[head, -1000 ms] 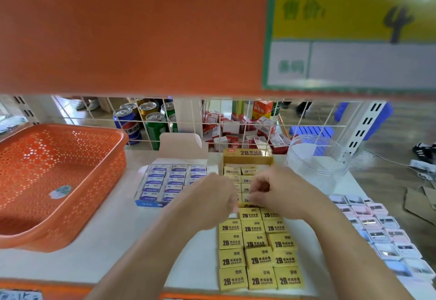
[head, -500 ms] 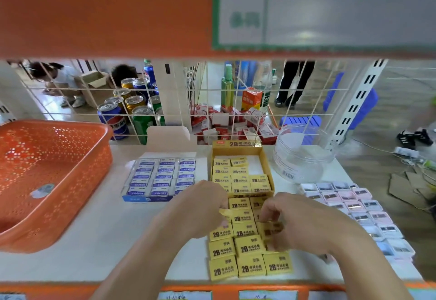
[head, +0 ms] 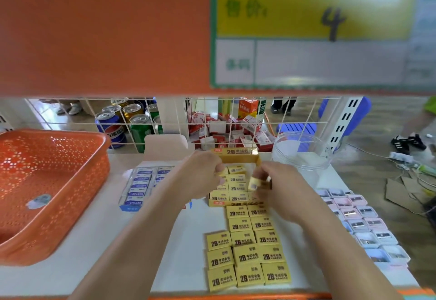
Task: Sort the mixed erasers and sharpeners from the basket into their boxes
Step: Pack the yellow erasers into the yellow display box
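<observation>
While the left hand (head: 203, 177) pinches a second eraser (head: 220, 172) over the yellow box (head: 236, 203), the right hand (head: 280, 188), nearer the box's right side, pinches an eraser (head: 256, 183) just above it, with loose erasers (head: 247, 257) lying on the shelf (head: 188, 264) in front.

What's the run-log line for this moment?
stage: filling yellow box | left hand: pinches eraser over box | right hand: pinches second eraser | loose erasers: on table
</observation>
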A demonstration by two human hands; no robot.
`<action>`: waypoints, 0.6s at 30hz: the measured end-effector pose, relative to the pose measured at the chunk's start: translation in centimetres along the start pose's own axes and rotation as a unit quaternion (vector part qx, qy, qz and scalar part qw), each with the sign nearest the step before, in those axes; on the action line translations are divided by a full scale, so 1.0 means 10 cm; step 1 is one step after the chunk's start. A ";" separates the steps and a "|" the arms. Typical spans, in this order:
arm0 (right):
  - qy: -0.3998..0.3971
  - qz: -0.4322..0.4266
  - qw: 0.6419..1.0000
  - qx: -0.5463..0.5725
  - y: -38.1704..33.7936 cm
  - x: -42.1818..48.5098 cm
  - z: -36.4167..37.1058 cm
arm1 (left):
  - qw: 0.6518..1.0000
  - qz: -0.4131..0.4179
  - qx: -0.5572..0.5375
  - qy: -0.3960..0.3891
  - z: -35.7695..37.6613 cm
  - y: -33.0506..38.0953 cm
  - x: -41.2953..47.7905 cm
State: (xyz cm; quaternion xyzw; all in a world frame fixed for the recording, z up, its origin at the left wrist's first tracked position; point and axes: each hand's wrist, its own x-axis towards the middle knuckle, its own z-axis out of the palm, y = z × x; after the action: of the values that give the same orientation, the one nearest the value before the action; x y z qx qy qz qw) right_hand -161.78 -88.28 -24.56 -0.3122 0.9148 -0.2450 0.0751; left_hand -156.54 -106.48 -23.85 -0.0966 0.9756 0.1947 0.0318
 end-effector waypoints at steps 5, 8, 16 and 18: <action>0.045 -0.017 0.994 -0.094 -0.02 0.41 0.09 | 0.999 0.000 0.034 0.010 0.08 0.15 0.27; 0.014 0.000 0.992 -0.129 0.01 0.50 0.16 | 0.999 -0.004 0.031 0.023 0.17 0.19 0.39; -0.018 0.022 0.990 -0.137 0.07 0.57 0.16 | 0.997 0.026 -0.067 -0.022 0.28 0.16 0.51; -0.028 0.024 0.989 -0.141 0.07 0.58 0.15 | 0.998 0.031 -0.055 -0.021 0.28 0.14 0.51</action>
State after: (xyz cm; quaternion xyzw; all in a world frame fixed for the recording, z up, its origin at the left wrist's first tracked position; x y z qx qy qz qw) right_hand -166.33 -91.92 -26.17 -0.3045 0.9449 -0.1034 0.0618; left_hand -161.76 -104.99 -26.42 -0.0643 0.9651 0.2507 0.0408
